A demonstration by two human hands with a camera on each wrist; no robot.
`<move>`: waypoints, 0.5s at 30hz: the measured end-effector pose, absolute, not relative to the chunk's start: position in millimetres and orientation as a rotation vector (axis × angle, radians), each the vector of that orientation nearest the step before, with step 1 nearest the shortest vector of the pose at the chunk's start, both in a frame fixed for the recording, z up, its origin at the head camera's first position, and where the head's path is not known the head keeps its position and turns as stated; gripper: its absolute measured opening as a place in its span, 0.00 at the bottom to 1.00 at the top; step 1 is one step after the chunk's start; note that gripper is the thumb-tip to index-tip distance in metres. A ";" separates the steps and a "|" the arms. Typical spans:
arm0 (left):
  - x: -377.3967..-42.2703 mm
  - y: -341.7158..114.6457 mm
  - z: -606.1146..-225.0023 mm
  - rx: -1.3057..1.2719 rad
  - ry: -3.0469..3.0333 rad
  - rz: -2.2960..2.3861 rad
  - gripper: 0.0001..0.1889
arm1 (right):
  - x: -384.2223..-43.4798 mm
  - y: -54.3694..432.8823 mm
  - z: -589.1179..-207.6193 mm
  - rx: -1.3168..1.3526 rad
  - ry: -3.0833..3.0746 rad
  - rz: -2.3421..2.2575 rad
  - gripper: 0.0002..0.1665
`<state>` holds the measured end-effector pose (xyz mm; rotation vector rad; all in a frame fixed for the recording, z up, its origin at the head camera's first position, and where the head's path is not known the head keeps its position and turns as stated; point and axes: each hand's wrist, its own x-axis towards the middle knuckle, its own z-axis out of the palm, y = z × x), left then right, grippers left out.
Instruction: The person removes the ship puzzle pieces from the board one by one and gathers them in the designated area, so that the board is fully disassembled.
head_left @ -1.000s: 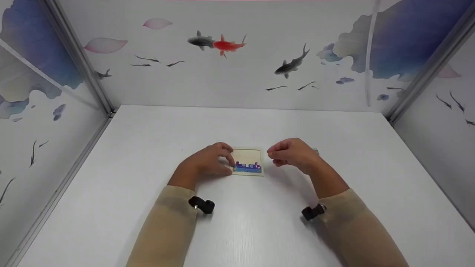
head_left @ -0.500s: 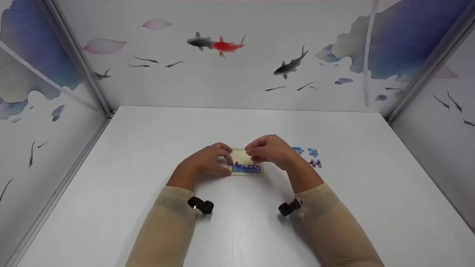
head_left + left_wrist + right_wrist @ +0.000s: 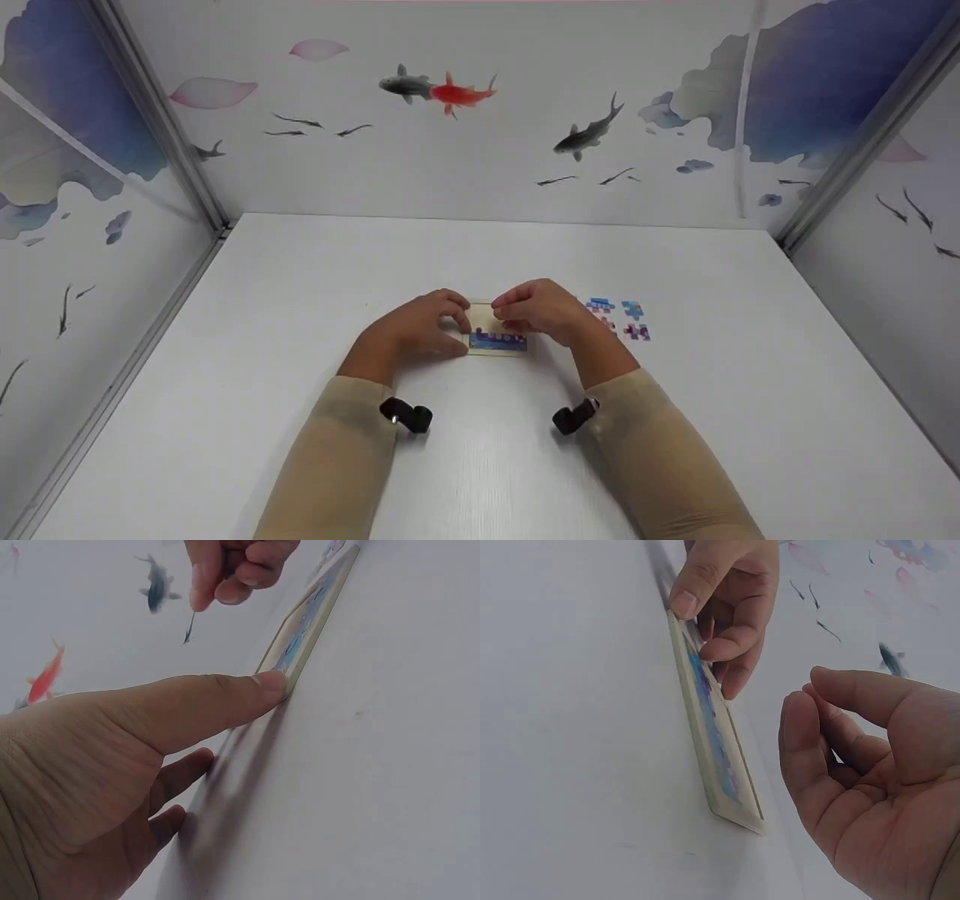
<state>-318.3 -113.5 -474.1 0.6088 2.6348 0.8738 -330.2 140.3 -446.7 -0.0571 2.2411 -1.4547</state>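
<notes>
A shallow wooden jigsaw tray (image 3: 477, 315) lies flat on the table, with joined purple and blue puzzle pieces (image 3: 497, 342) along its near side. Its far part shows bare wood. My left hand (image 3: 424, 322) steadies the tray's left side; in the left wrist view the left thumb (image 3: 270, 684) presses on the frame's corner. Over the tray's upper right, my right hand (image 3: 544, 311) has thumb and fingertips brought together in a pinch on a small puzzle piece, nearly all hidden by the fingers. In the right wrist view the right hand (image 3: 877, 780) stays above the tray.
Several loose puzzle pieces (image 3: 634, 319) in blue, pink and red lie right of the tray, partly behind the right hand. The white table (image 3: 480, 450) is bounded by panels (image 3: 480, 172) printed with fish at the back and sides.
My right hand has moved left from beside the loose pieces to over the tray, uncovering those pieces, and then settled slightly further left. My left hand and the tray have kept their place.
</notes>
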 end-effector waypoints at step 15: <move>-319.4 -113.6 -474.7 0.621 2.629 0.865 0.10 | -328.8 134.2 -466.3 -0.164 2.318 -1.281 0.10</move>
